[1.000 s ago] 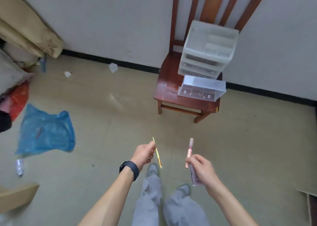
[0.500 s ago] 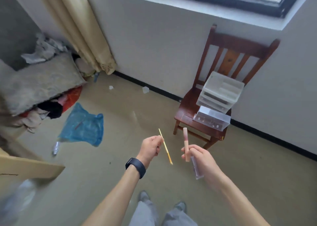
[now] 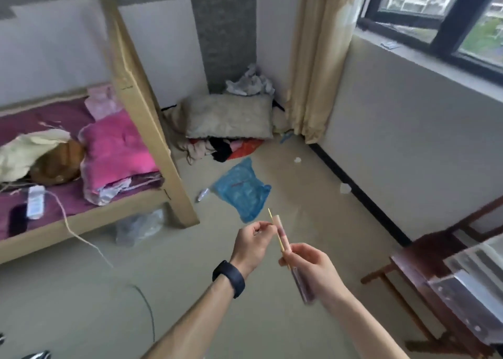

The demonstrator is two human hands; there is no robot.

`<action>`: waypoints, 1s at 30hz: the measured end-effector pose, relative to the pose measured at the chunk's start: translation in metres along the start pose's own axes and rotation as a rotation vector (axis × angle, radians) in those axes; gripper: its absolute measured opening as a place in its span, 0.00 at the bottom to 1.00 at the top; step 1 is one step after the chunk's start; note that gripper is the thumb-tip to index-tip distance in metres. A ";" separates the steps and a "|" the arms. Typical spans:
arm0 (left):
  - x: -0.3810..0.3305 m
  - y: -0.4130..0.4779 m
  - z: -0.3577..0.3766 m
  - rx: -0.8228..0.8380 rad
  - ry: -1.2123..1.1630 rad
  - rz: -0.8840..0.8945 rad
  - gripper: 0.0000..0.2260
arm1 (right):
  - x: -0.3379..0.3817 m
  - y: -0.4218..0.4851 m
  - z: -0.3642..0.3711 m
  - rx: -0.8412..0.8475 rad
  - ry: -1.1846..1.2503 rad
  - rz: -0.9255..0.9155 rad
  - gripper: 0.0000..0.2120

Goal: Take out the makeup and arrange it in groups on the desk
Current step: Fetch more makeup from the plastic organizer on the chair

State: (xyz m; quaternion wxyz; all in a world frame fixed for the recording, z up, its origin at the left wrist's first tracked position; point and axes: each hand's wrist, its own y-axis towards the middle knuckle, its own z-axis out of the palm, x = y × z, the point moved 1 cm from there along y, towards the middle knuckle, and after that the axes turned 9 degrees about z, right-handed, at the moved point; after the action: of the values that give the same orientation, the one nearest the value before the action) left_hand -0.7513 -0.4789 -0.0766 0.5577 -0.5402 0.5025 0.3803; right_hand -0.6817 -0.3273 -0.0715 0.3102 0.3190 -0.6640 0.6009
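Observation:
My left hand [image 3: 251, 243], with a black band on the wrist, pinches a thin yellow makeup stick [image 3: 275, 229] that points up and away. My right hand [image 3: 310, 264] grips a pink makeup tube [image 3: 283, 233] standing upright, along with a darker clear tube [image 3: 303, 285] that hangs down from the palm. The yellow stick and the pink tube touch or overlap between the two hands. A clear plastic makeup organizer [image 3: 473, 285] sits on a wooden chair [image 3: 413, 263] at the right edge. No desk is in view.
A wooden bed [image 3: 141, 119] with pink bedding stands at left. A blue plastic bag [image 3: 242, 191], a pillow and a heap of clothes [image 3: 226, 146] lie on the floor ahead. A curtain [image 3: 318, 59] and a window [image 3: 435, 12] are at the right.
The view has swung left from the chair toward the bed. My two hands have come together, so the yellow stick now meets the pink tube.

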 end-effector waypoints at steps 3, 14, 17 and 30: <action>0.001 -0.011 -0.073 -0.095 -0.038 0.009 0.13 | 0.017 0.011 0.064 0.074 -0.064 -0.068 0.05; 0.029 -0.086 -0.268 -0.518 -0.097 -0.010 0.10 | 0.067 0.042 0.254 0.590 -0.432 -0.117 0.06; 0.037 -0.104 -0.292 -0.658 -0.127 -0.023 0.10 | 0.073 0.051 0.288 0.698 -0.515 -0.097 0.09; 0.109 -0.313 -0.363 -1.633 -0.427 -0.172 0.09 | 0.059 0.009 0.460 1.107 -0.803 -0.138 0.07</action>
State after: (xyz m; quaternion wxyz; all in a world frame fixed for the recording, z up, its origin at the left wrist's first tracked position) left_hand -0.4807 -0.8892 -0.0816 0.1025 -0.7264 -0.0888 0.6738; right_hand -0.7378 -0.7874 -0.0689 -0.1311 0.6701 -0.3007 0.6659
